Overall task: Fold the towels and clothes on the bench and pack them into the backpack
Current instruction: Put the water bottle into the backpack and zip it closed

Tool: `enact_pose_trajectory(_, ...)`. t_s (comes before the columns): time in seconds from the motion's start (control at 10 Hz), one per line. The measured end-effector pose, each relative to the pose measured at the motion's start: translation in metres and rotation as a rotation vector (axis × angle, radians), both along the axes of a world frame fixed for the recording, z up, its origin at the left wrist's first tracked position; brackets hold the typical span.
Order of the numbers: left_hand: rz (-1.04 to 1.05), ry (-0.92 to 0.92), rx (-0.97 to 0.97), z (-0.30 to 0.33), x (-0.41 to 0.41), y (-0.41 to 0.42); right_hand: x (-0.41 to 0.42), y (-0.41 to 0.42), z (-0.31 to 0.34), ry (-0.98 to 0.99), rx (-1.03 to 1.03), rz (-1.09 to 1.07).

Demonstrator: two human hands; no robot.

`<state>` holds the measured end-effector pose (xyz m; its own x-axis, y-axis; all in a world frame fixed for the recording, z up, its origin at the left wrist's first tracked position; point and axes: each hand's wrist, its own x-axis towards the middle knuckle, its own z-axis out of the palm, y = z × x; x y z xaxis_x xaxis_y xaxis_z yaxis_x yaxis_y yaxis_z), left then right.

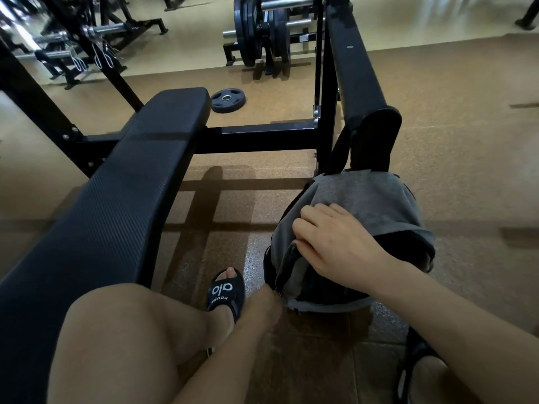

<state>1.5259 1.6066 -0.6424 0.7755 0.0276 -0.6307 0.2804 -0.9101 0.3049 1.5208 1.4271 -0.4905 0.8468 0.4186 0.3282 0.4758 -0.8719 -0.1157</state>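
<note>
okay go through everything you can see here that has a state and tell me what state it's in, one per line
backpack: on the floor, top open
grey cloth: lying over the backpack's opening, partly tucked in
right hand: pressing on the cloth, fingers curled at its edge
left hand: at the backpack's near rim, grip hidden
bench: nothing on the visible pad
weight plate: flat on the floor

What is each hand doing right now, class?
Left hand: grips the backpack edge.
Right hand: fingers curled, pushing the grey cloth into the backpack.
</note>
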Motion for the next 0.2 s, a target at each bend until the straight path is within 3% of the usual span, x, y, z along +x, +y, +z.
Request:
enact_pose_trajectory(0.1, -0.164, -0.082, 0.07, 0.047, 0.004, 0.005, -0.001, -0.002, 0.005, 0.061, 0.034, 0.021)
enact_pose_trajectory(0.2, -0.154, -0.335, -0.19, 0.106, 0.006, 0.012, 0.002, -0.006, 0.022, 0.126, 0.18, 0.032)
